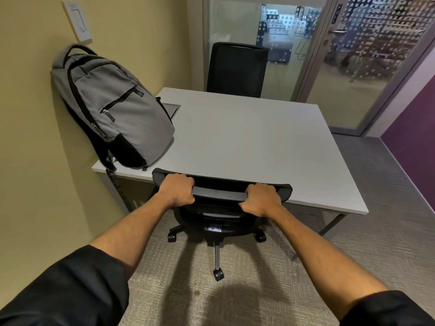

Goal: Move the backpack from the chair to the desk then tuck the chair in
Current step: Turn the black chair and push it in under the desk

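- Now, both hands are gripping the top rail of the chair (221, 196) backrest, arms reaching out straight from black sleeves.
- Left hand (177, 189) is clamping the rail near its left end; grip is closed tight, fingers curling over the top edge, knuckles up.
- Right hand (260, 198) is clamping the same rail near its right end; grip likewise closed around the rail, thumb tucking under.
- Chair is sitting against the near edge of the tabletop (247, 142), backrest top overlapping that edge, seat largely hidden beneath it. Castor base and one long leg are showing on the carpet (364, 220) on the near side of the tabletop.
- Backpack (113, 107), grey with black trim and straps, is standing upright on the tabletop's near left corner, leaning back against the yellow wall (35, 137). One strap is hanging over the tabletop's left edge.
- Small recessed panel (173, 109) is sitting in the tabletop just behind the backpack, partly hidden by it.
- Second black chair (236, 69) is standing at the far side of the tabletop, mesh back upright.
- White wall plate (77, 20) is sitting on the wall above the backpack.
- Glass partition and door (341, 67) are running beyond the tabletop's far and right sides.
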The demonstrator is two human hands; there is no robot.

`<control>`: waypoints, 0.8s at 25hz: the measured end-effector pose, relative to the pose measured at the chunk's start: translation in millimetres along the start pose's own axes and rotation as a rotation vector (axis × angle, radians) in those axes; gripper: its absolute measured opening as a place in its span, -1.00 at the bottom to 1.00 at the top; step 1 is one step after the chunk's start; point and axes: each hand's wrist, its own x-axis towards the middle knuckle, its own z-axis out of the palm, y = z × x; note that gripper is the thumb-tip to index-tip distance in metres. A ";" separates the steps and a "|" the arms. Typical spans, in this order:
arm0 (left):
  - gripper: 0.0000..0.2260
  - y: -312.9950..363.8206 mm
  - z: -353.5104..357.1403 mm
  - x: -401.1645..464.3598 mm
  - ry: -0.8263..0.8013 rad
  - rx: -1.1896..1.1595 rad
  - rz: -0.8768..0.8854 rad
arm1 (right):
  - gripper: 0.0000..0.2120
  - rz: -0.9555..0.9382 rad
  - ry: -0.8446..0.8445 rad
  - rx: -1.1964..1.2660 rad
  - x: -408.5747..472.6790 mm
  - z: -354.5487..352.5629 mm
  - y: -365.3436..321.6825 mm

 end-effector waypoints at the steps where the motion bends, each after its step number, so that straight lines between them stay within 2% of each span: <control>1: -0.74 -1.9 0.1 3.1 0.001 0.000 -0.002 | -0.79 0.002 -0.003 0.010 2.9 -0.2 -0.5; 12: -0.76 -24.9 -0.7 20.0 0.021 0.019 0.019 | -0.80 -0.015 0.013 0.016 22.9 1.8 -10.1; 20: -0.77 -13.2 1.6 15.5 0.034 0.070 -0.093 | -0.74 0.024 0.050 -0.024 15.6 -1.8 -16.5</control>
